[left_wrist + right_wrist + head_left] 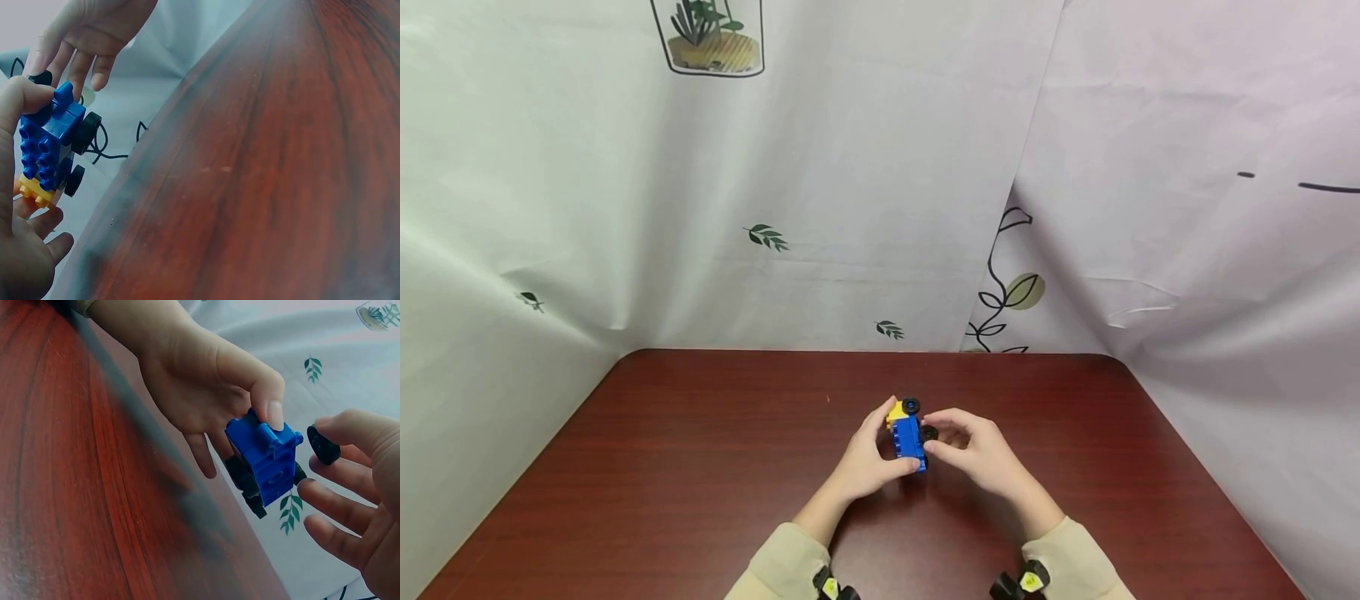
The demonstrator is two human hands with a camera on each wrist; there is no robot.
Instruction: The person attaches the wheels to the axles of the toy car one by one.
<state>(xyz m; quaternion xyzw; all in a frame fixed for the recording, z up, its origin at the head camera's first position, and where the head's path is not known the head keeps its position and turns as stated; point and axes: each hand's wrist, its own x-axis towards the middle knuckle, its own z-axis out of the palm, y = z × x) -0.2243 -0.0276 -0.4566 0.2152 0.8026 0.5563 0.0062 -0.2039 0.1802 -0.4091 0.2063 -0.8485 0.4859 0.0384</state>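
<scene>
A small toy car (907,438) of blue and yellow building bricks is held by my left hand (859,468) above the table. The left thumb presses on the blue end, and the fingers reach to the yellow end (36,192). Black wheels (86,132) are fitted along one side of the car. Between thumb and forefinger, my right hand (988,457) pinches a loose black wheel (324,446). In the right wrist view this wheel is just apart from a blue peg (299,437) on the car's side. The other right fingers are spread beneath it.
Beneath both hands lies a dark red-brown wooden table (700,450) with rounded far corners. A pale cloth (865,167) with printed leaves hangs behind and beside it. Dark cables (103,150) show past the table edge in the left wrist view.
</scene>
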